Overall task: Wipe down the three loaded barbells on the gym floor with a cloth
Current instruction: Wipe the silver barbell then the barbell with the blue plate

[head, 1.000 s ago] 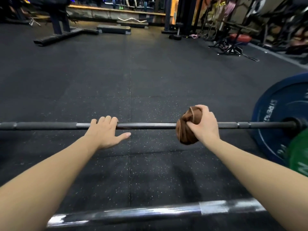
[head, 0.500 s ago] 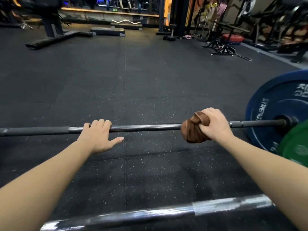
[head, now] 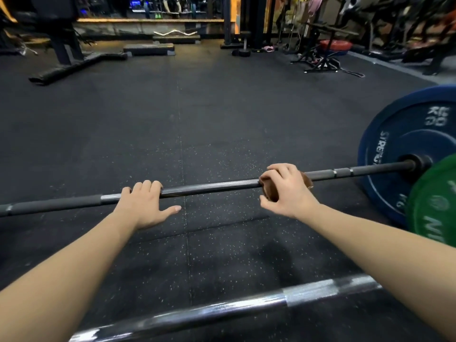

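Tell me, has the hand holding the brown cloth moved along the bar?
Yes. The right hand with the cloth has slid back along the barbell, away from the blue plate and toward the left hand.

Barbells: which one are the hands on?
The farther, dark steel barbell carrying the blue weight plate: left hand holds it, right hand grips a brown cloth on it. The shiny chrome barbell nearest the camera is untouched.
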A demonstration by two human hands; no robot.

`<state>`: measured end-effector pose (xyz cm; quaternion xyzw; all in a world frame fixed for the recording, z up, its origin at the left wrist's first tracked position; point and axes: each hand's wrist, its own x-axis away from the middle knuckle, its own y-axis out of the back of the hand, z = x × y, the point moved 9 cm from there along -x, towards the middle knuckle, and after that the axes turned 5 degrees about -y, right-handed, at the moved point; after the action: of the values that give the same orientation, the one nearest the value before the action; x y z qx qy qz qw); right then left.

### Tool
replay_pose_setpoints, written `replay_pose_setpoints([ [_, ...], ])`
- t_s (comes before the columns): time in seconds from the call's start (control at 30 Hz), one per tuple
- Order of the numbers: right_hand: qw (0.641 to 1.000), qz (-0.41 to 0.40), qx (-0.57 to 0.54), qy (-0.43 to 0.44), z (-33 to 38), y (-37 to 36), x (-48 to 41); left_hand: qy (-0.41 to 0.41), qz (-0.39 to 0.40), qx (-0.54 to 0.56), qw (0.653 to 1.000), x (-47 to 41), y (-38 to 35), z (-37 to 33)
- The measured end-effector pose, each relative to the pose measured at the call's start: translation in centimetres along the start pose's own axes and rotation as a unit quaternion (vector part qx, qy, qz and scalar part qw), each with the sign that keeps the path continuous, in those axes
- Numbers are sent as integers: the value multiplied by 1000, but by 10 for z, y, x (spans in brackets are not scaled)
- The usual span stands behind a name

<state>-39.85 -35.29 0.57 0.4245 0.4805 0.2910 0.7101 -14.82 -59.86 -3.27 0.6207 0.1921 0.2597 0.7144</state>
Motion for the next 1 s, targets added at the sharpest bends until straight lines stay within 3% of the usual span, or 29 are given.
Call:
replay_pose_setpoints([
  [0.2, 995, 78, 50, 33, -41, 6, -5, 9, 1, -1, 1000, 1, 1, -1],
  [0.37, 998, 37, 53, -18, -80, 22, 15, 20, 19, 8, 1000, 3, 2, -2],
  [0.57, 996, -35, 82, -29, -68, 11, 8, 33, 70, 9, 997, -2, 13, -16],
  [0.8, 995, -24, 96, 28, -23, 0, -8, -143, 58, 60, 986, -38, 56, -154],
  [0.93, 996, 3, 85, 33, 17, -13, -23, -73, 99, 116, 986, -62, 44, -171],
  [1.0, 994, 18, 93, 48, 15, -14, -23, -70, 87, 88, 990, -59, 35, -169],
])
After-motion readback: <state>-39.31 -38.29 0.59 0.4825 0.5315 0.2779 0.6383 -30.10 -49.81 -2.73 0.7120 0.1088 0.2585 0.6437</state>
